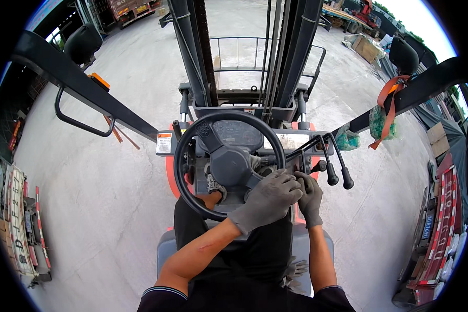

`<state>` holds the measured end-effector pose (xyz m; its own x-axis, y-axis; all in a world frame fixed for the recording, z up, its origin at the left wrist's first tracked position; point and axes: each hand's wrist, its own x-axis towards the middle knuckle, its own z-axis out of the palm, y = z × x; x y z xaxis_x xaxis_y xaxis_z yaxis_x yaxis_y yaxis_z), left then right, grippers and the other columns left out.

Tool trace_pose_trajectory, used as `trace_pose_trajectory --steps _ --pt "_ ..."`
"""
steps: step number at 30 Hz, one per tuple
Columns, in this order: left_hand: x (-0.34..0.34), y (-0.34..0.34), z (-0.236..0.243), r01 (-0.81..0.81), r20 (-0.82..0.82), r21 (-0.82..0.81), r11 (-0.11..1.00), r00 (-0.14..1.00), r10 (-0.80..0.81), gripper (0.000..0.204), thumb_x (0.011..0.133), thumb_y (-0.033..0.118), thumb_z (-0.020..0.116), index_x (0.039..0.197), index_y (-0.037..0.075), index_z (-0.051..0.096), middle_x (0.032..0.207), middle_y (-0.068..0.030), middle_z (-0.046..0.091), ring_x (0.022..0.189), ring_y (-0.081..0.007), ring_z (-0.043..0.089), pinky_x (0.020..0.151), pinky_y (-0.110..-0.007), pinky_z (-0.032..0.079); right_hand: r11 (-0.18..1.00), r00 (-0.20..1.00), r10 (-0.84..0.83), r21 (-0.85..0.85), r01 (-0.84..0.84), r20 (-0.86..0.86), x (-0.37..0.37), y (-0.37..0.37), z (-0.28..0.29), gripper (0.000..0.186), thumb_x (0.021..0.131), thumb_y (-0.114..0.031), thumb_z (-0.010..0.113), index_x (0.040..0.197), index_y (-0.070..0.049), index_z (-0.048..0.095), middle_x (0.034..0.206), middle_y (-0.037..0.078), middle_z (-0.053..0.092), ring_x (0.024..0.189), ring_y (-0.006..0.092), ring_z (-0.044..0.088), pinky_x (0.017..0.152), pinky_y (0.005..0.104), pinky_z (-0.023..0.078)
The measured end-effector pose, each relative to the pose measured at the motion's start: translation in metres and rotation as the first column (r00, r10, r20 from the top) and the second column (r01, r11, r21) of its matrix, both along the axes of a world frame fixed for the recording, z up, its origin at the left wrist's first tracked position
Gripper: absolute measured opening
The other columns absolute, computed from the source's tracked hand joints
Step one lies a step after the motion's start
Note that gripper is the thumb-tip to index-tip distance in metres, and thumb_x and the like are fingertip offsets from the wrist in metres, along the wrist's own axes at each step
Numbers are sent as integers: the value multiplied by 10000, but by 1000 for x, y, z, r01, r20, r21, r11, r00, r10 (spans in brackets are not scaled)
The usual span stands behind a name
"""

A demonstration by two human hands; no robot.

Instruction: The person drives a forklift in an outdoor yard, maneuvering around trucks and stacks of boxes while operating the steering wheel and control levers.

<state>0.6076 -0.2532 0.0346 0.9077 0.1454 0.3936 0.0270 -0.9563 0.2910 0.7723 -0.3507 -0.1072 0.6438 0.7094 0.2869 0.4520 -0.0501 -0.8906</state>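
I sit at the controls of a forklift. My left hand [269, 202], in a grey work glove, reaches across to the lower right of the black steering wheel [178, 171] and is closed on its rim. Close beside it, my right hand [309, 200], gloved alike, has its fingers curled at the lower end of a control lever [303, 158]. The lever's end is hidden by the fingers. To the right of that hand, more black-knobbed levers [340, 169] stand untouched.
Ahead rise the dark mast [192, 57] and a load guard [237, 54]. Pillars with mirrors [83, 44] flank me. Parked trucks stand at left [23, 223] and right [437, 234]. Straps and green bundles hang on the right pillar [382, 122]. Spare gloves [295, 270] lie by my thigh.
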Motion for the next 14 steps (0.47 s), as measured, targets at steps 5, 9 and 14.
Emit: trace_pose_trajectory --steps 5,9,14 --pt "-8 18 31 35 -94 -56 998 995 -40 313 874 36 739 1179 97 777 1238 -44 751 1320 -265 690 1288 -507 468 997 993 -21 -74 12 -116 10 30 55 255 1102 -161 641 1245 -34 810 1142 150 835 1025 248 799 924 382 607" --pt "1 15 26 69 -91 -77 995 993 -76 308 901 48 713 1200 92 774 1241 -55 749 1348 -273 681 1299 -519 454 994 995 -59 -94 51 -77 42 62 82 307 1108 -229 613 1245 -56 826 1116 150 852 998 241 826 906 369 610" --pt "-3 20 42 139 -148 -124 982 976 -157 331 886 82 760 1214 124 785 1287 -81 734 1394 -268 662 1343 -512 413 992 987 -12 -123 -7 -161 38 69 95 304 1121 -193 599 1258 -40 822 1152 150 865 1047 300 836 931 387 621"
